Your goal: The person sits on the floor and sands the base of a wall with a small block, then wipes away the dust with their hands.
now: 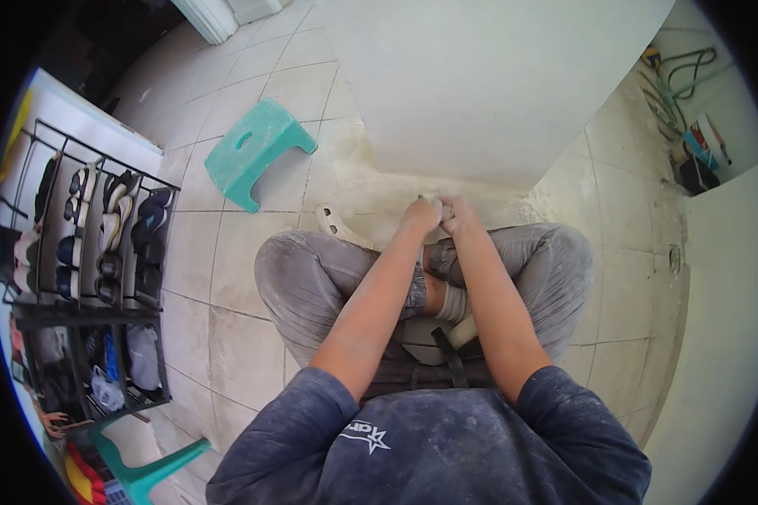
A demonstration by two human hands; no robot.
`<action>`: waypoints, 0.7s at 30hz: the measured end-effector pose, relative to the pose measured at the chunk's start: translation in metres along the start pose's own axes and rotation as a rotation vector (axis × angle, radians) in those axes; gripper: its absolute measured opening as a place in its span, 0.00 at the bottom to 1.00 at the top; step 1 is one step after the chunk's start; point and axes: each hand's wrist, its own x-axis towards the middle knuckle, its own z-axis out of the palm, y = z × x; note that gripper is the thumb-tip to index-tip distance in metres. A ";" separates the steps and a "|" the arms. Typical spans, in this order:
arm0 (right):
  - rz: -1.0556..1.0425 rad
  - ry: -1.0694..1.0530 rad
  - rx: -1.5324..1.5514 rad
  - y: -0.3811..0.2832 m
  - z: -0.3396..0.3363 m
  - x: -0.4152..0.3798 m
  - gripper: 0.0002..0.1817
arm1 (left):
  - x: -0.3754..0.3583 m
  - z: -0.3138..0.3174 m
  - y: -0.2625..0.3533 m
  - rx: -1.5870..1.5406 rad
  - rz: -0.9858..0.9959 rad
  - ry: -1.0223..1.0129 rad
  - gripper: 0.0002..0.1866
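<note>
I sit cross-legged on the floor in dusty grey trousers, with both forearms reaching forward over my lap. My left hand [422,215] is closed, its fingers curled. Right beside it, my right hand [457,215] is closed too, and the two nearly touch. Something small and pale seems to be between them, but it is too small and blurred to name. Both hands are close to the dusty lower edge of a white wall [480,101]. A cream-coloured curved piece with dark holes [335,223] lies on the floor by my left knee.
A green plastic stool [257,147] stands ahead on the left; another green stool [147,471] is at the lower left. A black shoe rack [93,313] with shoes and bags lines the left wall. Coiled hoses [669,97] lie at the far right. Dust covers the tiled floor [244,337].
</note>
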 end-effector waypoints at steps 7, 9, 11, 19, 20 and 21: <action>-0.041 0.333 -0.041 -0.029 0.001 -0.014 0.15 | -0.061 -0.108 0.036 0.566 0.021 -0.484 0.37; 0.009 0.234 0.012 -0.044 0.000 -0.011 0.16 | -0.052 -0.145 0.039 0.625 0.135 -0.446 0.34; 0.025 0.179 0.022 -0.056 0.004 -0.002 0.17 | -0.035 -0.163 0.022 0.545 0.278 -0.172 0.29; 0.033 0.305 0.016 -0.098 -0.027 0.082 0.16 | 0.001 -0.126 0.010 0.712 0.325 -0.276 0.20; -0.032 0.304 0.013 -0.096 -0.031 0.080 0.16 | -0.002 -0.118 0.016 0.640 0.378 -0.314 0.19; -0.098 0.301 0.011 -0.086 -0.014 0.057 0.17 | -0.006 -0.111 0.017 0.568 0.429 -0.351 0.18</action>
